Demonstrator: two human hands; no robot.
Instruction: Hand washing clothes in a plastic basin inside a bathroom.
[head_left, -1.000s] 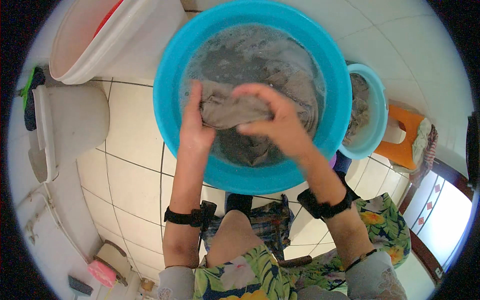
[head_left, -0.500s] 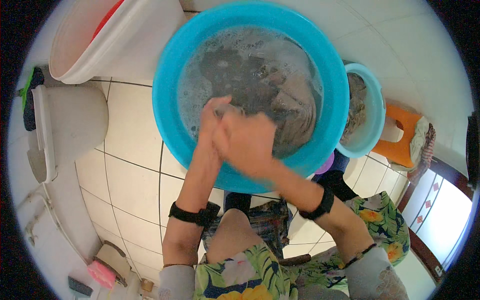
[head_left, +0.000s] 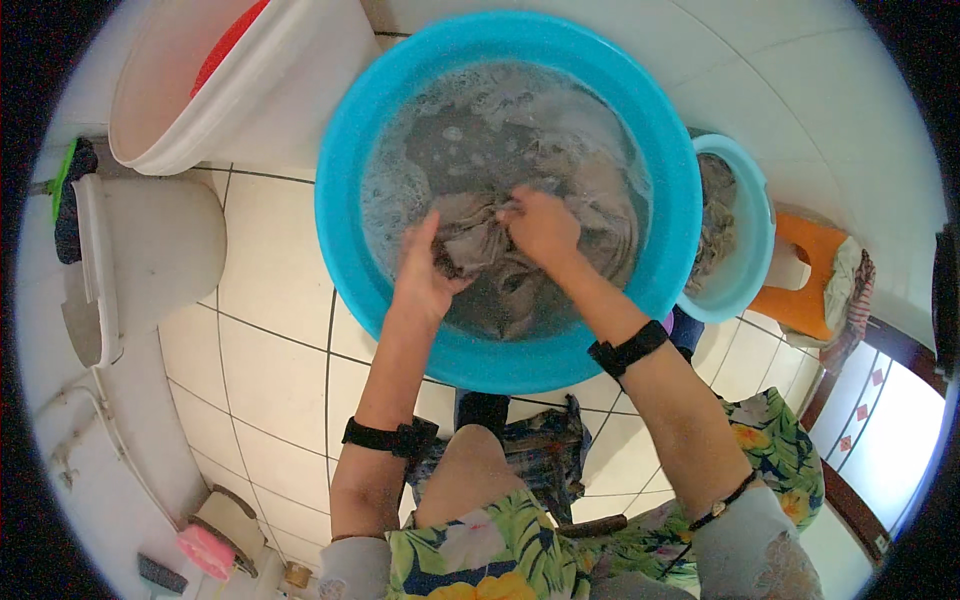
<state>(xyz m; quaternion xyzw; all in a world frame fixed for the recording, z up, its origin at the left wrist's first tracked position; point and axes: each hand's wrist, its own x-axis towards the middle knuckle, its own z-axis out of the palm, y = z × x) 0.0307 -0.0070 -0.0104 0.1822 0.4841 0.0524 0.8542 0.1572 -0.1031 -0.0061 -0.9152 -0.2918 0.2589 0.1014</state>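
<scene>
A big round turquoise basin (head_left: 345,290) holds murky, sudsy water and a soaked grey-brown cloth (head_left: 472,232). At the basin's left side, my left hand (head_left: 428,272) is cupped round a bunched part of this cloth, thumb up and fingers partly hidden beneath it. My right hand (head_left: 543,230) pinches the same cloth a little to the right, with its fingertips closed on a fold. More of the cloth spreads through the water towards the basin's right wall, partly under the surface. What garment it is, I cannot tell.
A smaller light-blue basin (head_left: 757,240) with wet cloth stands at the right, beside an orange stool (head_left: 800,275) with fabric on it. Large white tubs (head_left: 165,235) stand at the left. A pink object (head_left: 205,552) lies at lower left. My knees are close below the big basin.
My hands were pressed together, blurred, over the basin's near left part. Now they are apart, the right one farther right, and a bunch of cloth shows stretched between them.
</scene>
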